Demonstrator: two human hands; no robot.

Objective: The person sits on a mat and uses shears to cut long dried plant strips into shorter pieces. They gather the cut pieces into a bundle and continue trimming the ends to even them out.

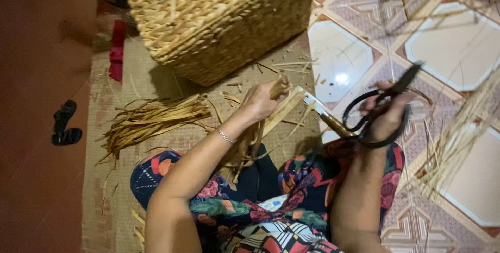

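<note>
the left hand (260,99) grips a bundle of dried straw strips (281,108), fingers closed round it. the right hand (388,115) holds black scissors (372,112). woven basket (219,19) looks largely built; loose strips (151,120) lie unused on the mat (156,81).

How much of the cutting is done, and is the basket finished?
The woven basket looks mostly built, though its rim is out of view. Short trimmed scraps lie beside it, so some cutting is done. In hand now: the left hand grips a bunch of straw strips, the right hand holds black scissors. Left: a pile of uncut strips on the mat.
</note>
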